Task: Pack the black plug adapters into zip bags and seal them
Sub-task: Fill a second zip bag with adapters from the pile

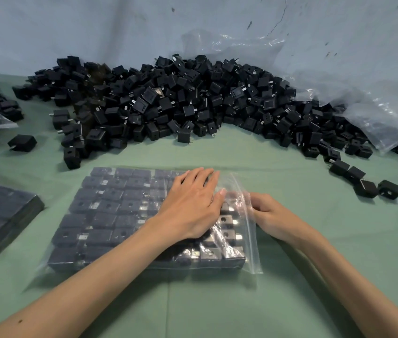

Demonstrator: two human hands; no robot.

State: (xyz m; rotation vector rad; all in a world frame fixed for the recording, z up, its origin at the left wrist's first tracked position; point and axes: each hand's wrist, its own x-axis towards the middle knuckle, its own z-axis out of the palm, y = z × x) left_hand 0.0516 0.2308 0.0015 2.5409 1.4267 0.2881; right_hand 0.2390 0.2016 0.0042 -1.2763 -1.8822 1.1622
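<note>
Two hands are at one full zip bag [110,215], and we judge the step in hand to be sealing: the rows are in, but the mouth looks not yet pressed closed along its length. Our left hand [190,206] lies flat on top of the bag, its fingers [200,176] straight and a little spread, pressing the black plug adapters [129,206] down through the plastic. Our right hand [270,213], just beside it, has its fingers curled narrow, pinching the clear mouth edge [244,206], which stands up loose and crinkled. The next move, we think, calls for keeping the contents flat, pushing the air out and running that pinch along the zip strip from end to end. Beyond the fingertips a great heap of loose adapters [168,101] lies on the green bench [217,301]. Well to the left of the left hand sits another filled bag [0,211].
</note>
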